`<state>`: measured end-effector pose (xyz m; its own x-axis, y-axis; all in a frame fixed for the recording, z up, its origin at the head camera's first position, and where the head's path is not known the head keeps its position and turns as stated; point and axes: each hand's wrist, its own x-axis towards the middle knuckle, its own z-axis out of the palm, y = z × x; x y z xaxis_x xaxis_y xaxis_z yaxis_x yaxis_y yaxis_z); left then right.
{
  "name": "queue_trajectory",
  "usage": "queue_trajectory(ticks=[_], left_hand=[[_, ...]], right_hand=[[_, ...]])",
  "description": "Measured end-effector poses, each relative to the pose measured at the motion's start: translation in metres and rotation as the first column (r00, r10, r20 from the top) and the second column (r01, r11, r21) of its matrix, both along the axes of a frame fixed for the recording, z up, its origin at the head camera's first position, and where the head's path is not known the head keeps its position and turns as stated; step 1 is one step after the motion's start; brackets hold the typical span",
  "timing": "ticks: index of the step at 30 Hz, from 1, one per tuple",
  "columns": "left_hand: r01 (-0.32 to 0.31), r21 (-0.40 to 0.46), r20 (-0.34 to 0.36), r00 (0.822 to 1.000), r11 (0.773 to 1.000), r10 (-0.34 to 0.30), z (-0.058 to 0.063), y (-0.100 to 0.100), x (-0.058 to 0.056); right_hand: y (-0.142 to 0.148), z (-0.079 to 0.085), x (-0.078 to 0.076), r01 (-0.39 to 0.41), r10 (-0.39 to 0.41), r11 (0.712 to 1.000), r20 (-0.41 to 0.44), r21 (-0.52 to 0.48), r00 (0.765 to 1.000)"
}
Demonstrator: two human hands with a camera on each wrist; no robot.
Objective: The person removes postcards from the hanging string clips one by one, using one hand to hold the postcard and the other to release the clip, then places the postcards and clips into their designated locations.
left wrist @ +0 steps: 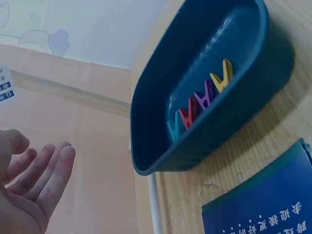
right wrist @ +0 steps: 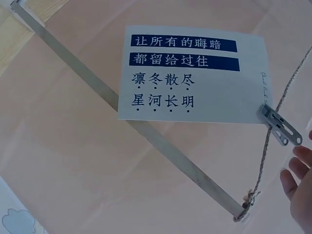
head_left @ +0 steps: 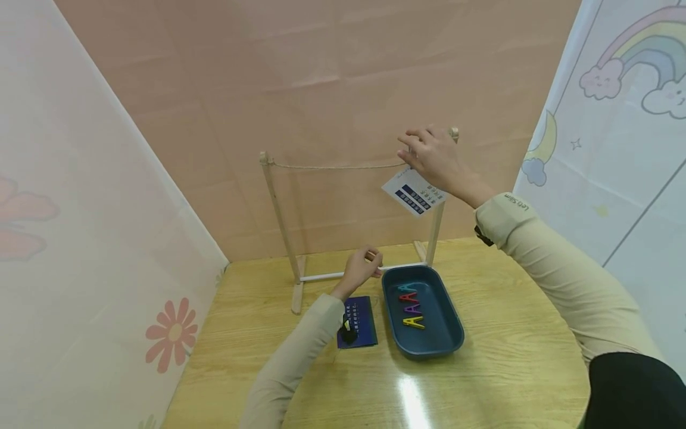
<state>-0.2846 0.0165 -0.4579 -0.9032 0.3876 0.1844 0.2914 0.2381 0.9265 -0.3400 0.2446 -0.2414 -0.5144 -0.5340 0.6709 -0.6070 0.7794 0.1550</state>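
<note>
A white card (right wrist: 195, 78) with dark blue bands and printed characters hangs by one corner from the rope (head_left: 332, 167), held by a grey clip (right wrist: 280, 125). Just beside the clip is my right hand (head_left: 431, 159), its loosely bent fingers (right wrist: 288, 183) apart from the clip's handles in the right wrist view. My left hand (head_left: 363, 267) hovers low, near the far end of the dark blue tray (head_left: 429, 345), fingers relaxed and nothing in them. Inside the tray lie turquoise, red, purple and yellow clips (left wrist: 223, 75) in a row.
The rope spans two wooden posts (head_left: 281, 220) joined low down by a white rod (head_left: 321, 276). Dark blue cards (head_left: 365, 325) lie on the wooden table (head_left: 225, 357) left of the tray, partly behind my left wrist. Fabric walls (head_left: 321, 77) surround the table.
</note>
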Motion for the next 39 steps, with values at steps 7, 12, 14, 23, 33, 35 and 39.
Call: queue_trajectory(ticks=[7, 12, 14, 23, 33, 35, 39], left_hand=[[0.03, 0.023, 0.017, 0.999, 0.999, -0.03, 0.011, 0.002, 0.007], [0.034, 0.038, 0.041, 0.999, 0.999, -0.036, 0.007, 0.006, 0.003], [0.018, 0.037, 0.039, 0.999, 0.999, -0.019, 0.001, 0.009, -0.001], [-0.007, 0.056, 0.046, 0.999, 0.998, 0.005, -0.003, 0.022, -0.011], [-0.027, 0.063, 0.045, 0.999, 0.998, 0.024, 0.01, 0.034, -0.012], [-0.036, 0.076, 0.044, 0.998, 0.996, 0.033, 0.013, 0.039, -0.012], [-0.062, 0.093, 0.022, 0.998, 0.994, 0.06, 0.017, 0.048, -0.012]], right_hand=[[-0.002, 0.003, 0.002, 0.105, -0.117, 0.989, 0.115, 0.105, 0.986], [-0.004, 0.004, 0.002, 0.122, -0.141, 0.979, 0.112, 0.161, 0.984], [-0.004, 0.004, 0.003, 0.13, -0.152, 0.976, 0.118, 0.176, 0.981], [0.003, 0.005, 0.002, 0.182, -0.21, 0.967, 0.156, 0.177, 0.965], [0.003, 0.007, 0.004, 0.192, -0.221, 0.964, 0.151, 0.187, 0.963], [0.003, 0.008, 0.005, 0.194, -0.223, 0.964, 0.154, 0.184, 0.963], [0.003, 0.008, 0.008, 0.198, -0.226, 0.965, 0.164, 0.17, 0.96]])
